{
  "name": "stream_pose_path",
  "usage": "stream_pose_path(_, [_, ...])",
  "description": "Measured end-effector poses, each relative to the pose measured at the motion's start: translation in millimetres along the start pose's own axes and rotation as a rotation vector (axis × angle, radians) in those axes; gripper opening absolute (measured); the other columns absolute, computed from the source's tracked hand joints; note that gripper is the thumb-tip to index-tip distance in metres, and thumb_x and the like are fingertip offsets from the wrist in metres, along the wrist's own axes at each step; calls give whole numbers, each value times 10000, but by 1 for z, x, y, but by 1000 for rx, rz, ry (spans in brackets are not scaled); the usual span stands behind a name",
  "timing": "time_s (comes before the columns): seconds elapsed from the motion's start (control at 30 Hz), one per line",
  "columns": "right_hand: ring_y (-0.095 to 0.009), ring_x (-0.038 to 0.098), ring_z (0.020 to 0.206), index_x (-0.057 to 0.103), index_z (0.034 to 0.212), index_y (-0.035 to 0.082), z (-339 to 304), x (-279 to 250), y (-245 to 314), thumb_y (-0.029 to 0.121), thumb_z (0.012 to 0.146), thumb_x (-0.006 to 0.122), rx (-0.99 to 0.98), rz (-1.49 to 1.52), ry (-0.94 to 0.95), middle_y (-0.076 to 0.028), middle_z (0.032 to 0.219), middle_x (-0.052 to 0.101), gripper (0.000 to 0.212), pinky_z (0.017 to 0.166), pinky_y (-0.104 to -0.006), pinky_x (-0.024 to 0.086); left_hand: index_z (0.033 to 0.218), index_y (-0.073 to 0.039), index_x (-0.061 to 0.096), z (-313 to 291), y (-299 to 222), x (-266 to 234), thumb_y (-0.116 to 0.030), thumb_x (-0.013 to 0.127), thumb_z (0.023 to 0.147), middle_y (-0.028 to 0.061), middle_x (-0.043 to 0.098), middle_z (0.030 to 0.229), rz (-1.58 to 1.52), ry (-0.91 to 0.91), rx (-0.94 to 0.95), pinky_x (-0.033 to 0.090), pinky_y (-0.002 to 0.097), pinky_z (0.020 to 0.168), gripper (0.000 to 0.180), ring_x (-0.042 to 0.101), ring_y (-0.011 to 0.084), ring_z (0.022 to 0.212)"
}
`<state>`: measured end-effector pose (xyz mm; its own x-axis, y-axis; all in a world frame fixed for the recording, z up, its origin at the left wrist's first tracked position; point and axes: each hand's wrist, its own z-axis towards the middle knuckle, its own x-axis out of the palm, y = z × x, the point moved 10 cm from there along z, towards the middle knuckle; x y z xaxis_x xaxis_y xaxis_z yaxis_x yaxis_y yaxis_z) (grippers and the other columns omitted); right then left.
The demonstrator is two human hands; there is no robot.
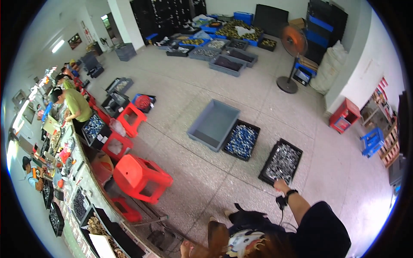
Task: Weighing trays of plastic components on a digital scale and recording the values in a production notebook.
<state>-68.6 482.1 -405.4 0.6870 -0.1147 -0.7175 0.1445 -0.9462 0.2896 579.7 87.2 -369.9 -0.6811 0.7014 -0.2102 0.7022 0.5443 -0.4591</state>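
Note:
My right hand reaches out at the lower right with its fingers curled. It overlaps the near rim of a black tray full of small silver metal parts; whether it touches or grips that rim is unclear. A black band with a small device and a cable sits at my right wrist. My left hand shows small at the lower edge, beside the workbench. Its fingers are too small and partly cut off to read. Left of the silver parts lies a second black tray with blue and silver parts.
An empty grey bin adjoins the blue parts. Red plastic stools line the bench at left, where a person in a green shirt bends over work. A standing fan, a red cabinet and a blue stool stand right.

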Motion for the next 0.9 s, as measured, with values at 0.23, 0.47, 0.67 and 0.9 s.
stream_pose_path(0.23, [-180,545,439,582,622,48,37,14,95,144,640,471,-9,245,175,-83,547,570,148,402,-294,430,686,-108,482,100,11,29,-313,424,803,-1,394,499,-666,360,-378,280,236,308,243,348,126,364])
stream_pose_path(0.47, [-136,551,504,586,776,67,160,-10,228,176,661,504,-48,52,213,-44,599,574,178,432,-266,429,550,-143,451,227,-130,-29,-301,457,753,20,430,480,-647,16,-141,297,289,311,258,423,175,391])
stream_pose_path(0.67, [-116,561,583,567,874,59,184,-95,448,201,724,531,-107,364,309,-42,713,577,210,503,-228,451,571,-133,474,346,-302,-74,-291,460,746,37,454,524,-447,-35,17,321,299,350,237,446,187,438])
stream_pose_path(0.9, [-133,569,530,589,744,30,258,-162,487,202,724,502,53,535,114,-60,627,578,194,456,-218,436,595,-120,501,434,-468,-151,-279,463,738,56,482,575,-59,-92,104,349,311,395,217,473,202,492])
